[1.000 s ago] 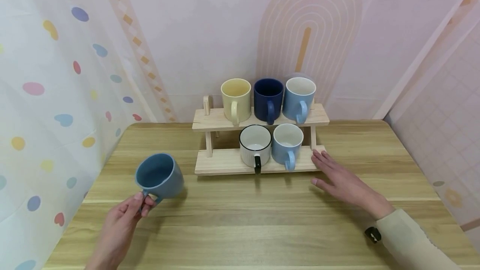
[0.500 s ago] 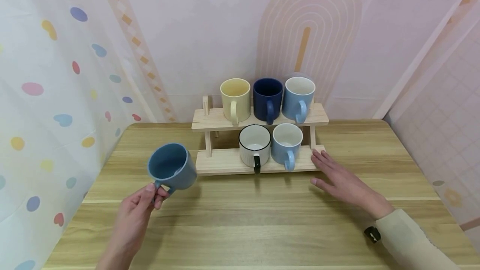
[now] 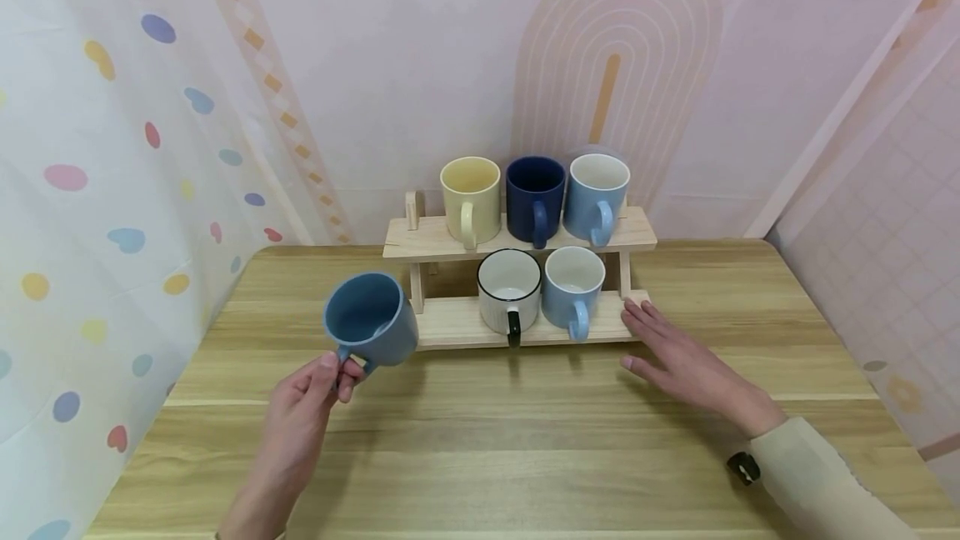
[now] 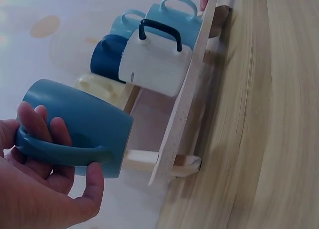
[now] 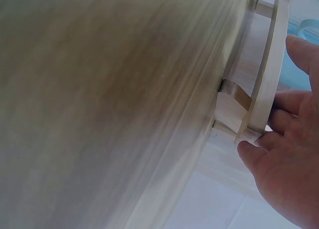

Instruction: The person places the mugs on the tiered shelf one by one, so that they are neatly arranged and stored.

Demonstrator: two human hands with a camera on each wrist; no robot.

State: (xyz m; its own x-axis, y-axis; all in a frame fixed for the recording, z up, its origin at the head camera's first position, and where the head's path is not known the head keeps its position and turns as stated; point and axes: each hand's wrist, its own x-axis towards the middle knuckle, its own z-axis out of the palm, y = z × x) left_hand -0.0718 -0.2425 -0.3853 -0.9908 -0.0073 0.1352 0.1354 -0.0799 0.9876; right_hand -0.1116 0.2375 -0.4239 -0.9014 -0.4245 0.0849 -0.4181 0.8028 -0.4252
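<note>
A greyish-blue mug (image 3: 396, 342) hangs tilted over the table, close before the left end of the lower shelf (image 3: 450, 325). My left hand (image 3: 302, 402) grips it by the handle (image 4: 55, 151), several fingers passing through the loop in the left wrist view. My right hand (image 3: 686, 369) lies with fairly straight fingers at the right end of that shelf, fingertips right at the wood. Standing on the lower shelf are a white mug (image 3: 493, 311) with black rim and handle, and a light blue mug (image 3: 557, 305) beside it.
The upper shelf (image 3: 416, 247) of the wooden rack bears a yellow mug (image 3: 486, 211), a navy mug (image 3: 521, 215) and another light blue mug (image 3: 579, 213). Behind the wooden table (image 3: 487, 457) hangs a printed curtain (image 3: 420, 65). Bare wood shows left of the white mug.
My left hand has carried the greyish-blue mug rightward and away from me, up to the lower shelf's left end. The right hand stays where it was.
</note>
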